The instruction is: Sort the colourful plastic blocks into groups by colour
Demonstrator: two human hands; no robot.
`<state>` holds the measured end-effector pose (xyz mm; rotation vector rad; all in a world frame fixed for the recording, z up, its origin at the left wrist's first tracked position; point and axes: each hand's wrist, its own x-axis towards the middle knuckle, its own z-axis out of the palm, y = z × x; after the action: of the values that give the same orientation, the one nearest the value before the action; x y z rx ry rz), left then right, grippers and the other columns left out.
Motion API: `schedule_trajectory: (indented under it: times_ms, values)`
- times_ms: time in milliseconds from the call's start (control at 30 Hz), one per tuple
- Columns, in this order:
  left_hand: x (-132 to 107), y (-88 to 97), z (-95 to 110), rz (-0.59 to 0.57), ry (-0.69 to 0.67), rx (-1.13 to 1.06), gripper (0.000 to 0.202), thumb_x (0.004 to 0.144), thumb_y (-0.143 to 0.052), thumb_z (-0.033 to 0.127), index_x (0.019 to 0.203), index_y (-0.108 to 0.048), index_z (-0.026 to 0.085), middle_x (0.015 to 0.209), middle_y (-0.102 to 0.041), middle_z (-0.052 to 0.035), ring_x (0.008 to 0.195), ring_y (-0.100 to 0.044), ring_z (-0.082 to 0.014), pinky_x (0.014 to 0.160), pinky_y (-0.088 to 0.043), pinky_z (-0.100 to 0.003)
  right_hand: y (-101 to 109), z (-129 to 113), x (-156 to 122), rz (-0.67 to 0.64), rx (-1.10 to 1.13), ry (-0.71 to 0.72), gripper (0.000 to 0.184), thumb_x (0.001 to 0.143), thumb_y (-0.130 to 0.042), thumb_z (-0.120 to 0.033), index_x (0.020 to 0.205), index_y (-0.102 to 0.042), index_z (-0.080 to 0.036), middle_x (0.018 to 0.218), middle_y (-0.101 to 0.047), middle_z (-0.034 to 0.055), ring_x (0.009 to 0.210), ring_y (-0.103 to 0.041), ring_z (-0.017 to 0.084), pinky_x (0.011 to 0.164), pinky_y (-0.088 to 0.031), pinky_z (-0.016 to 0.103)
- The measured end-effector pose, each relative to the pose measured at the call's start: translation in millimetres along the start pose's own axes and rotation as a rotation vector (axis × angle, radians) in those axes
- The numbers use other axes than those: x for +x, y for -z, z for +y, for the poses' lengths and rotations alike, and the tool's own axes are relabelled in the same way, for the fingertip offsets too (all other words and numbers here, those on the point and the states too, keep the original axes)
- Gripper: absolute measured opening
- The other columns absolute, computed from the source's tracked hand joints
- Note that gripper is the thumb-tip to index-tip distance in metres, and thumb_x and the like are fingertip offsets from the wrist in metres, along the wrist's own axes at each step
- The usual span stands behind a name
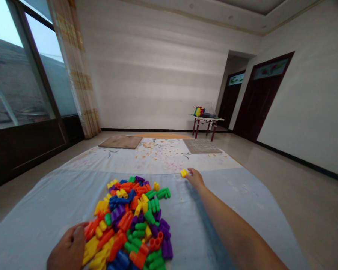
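Note:
A pile of plastic building blocks (126, 217) in orange, yellow, green, blue and purple lies on the light blue cloth in front of me. At the pile's near left edge is my left hand (67, 247), its fingers curled against the orange and yellow pieces; what they hold, if anything, is hidden. My right hand (195, 178) reaches far forward, beyond the pile and to its right. Just left of its fingertips, a single yellow block (184, 173) lies on the cloth, apart from the pile. The right fingers are slightly spread, with nothing visible between them.
The blue cloth (236, 202) meets a white floral section (160, 153). A brown mat (121, 142) and a grey patterned mat (202, 146) lie at the far edge. Behind stands a small table (207, 119) bearing a colourful bag (199, 111). Windows flank the left side, doors the right.

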<state>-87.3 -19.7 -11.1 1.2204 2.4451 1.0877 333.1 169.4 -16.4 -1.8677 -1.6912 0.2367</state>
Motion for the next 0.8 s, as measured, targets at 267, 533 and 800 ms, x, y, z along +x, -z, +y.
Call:
schedule_trajectory:
  times_ms: [267,533,800]
  values:
    - [-3,6.4,11,-0.087,0.085,-0.046,0.044,0.082,-0.032,0.045,0.099,-0.064,0.022,0.09,-0.065,-0.0082,0.082,-0.058,-0.0234,0.069,-0.044,-0.032,-4,-1,-32,-0.025,-0.087,0.042,0.039,0.083,-0.053,-0.028,0.121,-0.059,-0.022,0.129,-0.055,0.0077,0.12,-0.047,0.023,0.098,-0.036,0.031]
    - [-3,5.3,11,-0.098,0.079,-0.051,0.045,0.082,-0.029,0.047,0.097,-0.063,0.022,0.09,-0.065,-0.008,0.084,-0.057,-0.0234,0.072,-0.042,-0.032,-6,-29,-5,-0.013,-0.198,-0.075,0.046,0.08,-0.059,-0.039,0.122,-0.055,-0.02,0.12,-0.057,0.0143,0.114,-0.049,0.028,0.087,-0.04,0.038]
    - [-6,4.8,14,-0.072,0.093,-0.071,0.042,0.08,-0.031,0.044,0.094,-0.064,0.021,0.092,-0.065,-0.0087,0.086,-0.057,-0.0239,0.073,-0.041,-0.032,-6,-30,-14,-0.015,-0.203,-0.086,0.033,0.083,-0.055,-0.03,0.114,-0.06,-0.019,0.115,-0.059,0.014,0.109,-0.051,0.029,0.085,-0.04,0.041]
